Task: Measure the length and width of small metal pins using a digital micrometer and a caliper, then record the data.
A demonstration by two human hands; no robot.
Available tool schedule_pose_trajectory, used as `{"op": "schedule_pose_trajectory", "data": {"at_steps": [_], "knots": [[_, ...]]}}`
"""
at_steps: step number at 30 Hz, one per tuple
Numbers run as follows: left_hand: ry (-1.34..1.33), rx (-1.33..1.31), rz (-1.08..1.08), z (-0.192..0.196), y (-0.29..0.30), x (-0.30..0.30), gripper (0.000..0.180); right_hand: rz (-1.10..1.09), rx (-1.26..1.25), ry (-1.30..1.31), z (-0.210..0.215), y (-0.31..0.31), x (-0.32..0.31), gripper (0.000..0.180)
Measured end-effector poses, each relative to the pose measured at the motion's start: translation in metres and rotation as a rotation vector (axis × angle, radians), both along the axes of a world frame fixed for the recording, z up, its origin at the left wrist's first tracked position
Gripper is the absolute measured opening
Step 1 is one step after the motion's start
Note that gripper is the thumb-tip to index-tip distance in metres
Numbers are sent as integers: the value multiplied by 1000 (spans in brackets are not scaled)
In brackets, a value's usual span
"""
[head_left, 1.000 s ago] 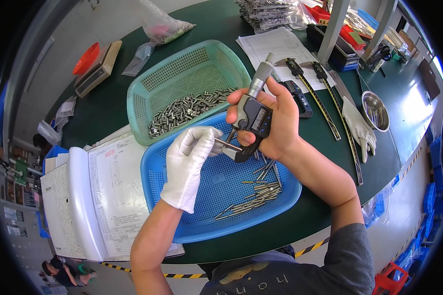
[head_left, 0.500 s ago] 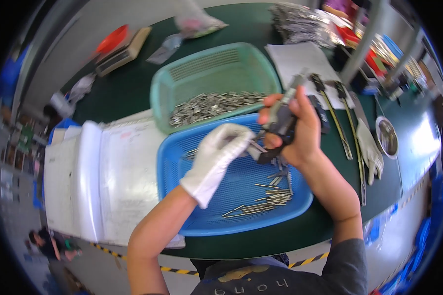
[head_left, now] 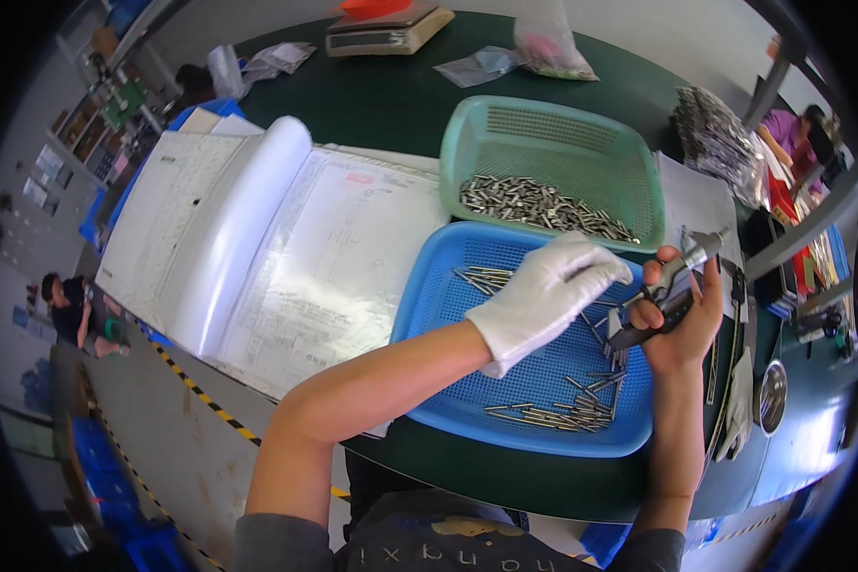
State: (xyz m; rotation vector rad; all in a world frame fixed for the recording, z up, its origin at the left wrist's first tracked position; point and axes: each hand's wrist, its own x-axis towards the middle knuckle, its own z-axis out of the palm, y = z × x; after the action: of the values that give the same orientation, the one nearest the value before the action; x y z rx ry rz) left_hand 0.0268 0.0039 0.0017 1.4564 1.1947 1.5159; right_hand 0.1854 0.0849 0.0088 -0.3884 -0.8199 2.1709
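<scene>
My left hand (head_left: 545, 292), in a white glove, reaches across the blue tray (head_left: 429, 286) toward my right hand; whether its fingertips pinch a pin is hidden. My bare right hand (head_left: 682, 319) grips a black and silver micrometer (head_left: 672, 286) over the tray's right side. Several thin metal pins (head_left: 562, 410) lie loose in the blue tray. Behind it stands a green basket (head_left: 553, 143) with a heap of metal pins (head_left: 534, 202).
An open binder of white drawing sheets (head_left: 286, 248) lies left of the trays. A white glove (head_left: 739, 410) and a small metal bowl (head_left: 770, 396) lie at the right. A scale (head_left: 386, 29) and plastic bags (head_left: 548, 43) sit at the far edge of the dark green table (head_left: 381, 100).
The view has swung left, so the trays and both hands now sit further right in the picture. My hands keep the same pose around the micrometer.
</scene>
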Motion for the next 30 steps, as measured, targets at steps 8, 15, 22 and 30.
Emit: {"op": "schedule_pose_trajectory", "data": {"at_steps": [8, 15, 22, 30], "knots": [[-31, -9, 35, 0, -6, 5, 8, -12, 90, -116, -4, 3, 5, 49], [-97, -44, 40, -1, -4, 7, 10, 51, 197, -112, -7, 15, 11, 43], [45, -36, 160, 0, -13, 19, 11, 127, 209, -159, -8, 15, 8, 43], [118, -207, 315, 15, -21, 33, 11, 41, 179, -120, -10, 20, 12, 38]]}}
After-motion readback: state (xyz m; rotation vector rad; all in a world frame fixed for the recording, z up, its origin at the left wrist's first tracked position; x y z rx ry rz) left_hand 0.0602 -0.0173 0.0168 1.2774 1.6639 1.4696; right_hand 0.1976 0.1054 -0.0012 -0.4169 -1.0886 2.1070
